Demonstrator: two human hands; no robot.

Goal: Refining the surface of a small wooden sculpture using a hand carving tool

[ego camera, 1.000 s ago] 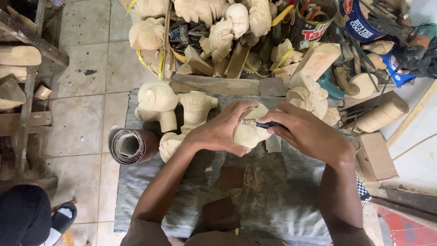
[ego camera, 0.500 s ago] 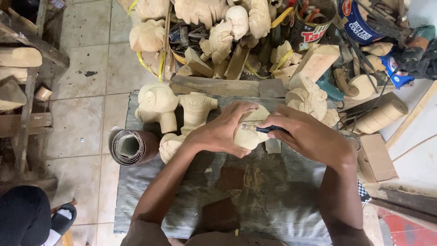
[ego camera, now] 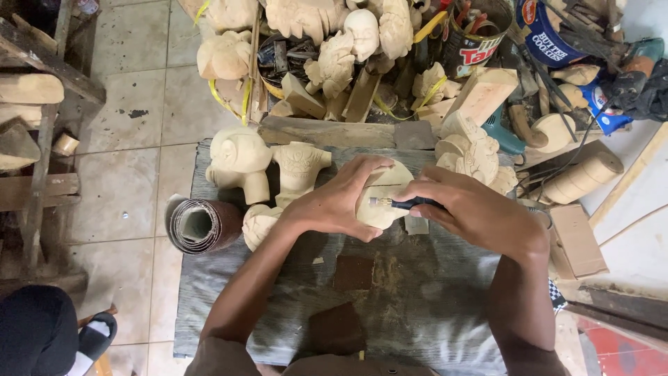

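Observation:
My left hand grips a pale, rounded wood carving over a grey cloth on the floor. My right hand holds a thin dark-handled carving tool, its metal tip lying against the face of the carving. Just left of my left hand stand a carved wooden head and a carved neck-shaped piece; another small carving lies below them. Two brown pieces of sandpaper lie on the cloth near my forearms.
A roll of sandpaper lies at the cloth's left edge. A pile of carvings, wood blocks and tins crowds the far side. A small box sits at right. Wooden racks stand at left. Someone's dark-clad leg and sandal show at bottom left.
My hands have shifted slightly; the tool has moved a little to the left across the carving. Everything else stays put.

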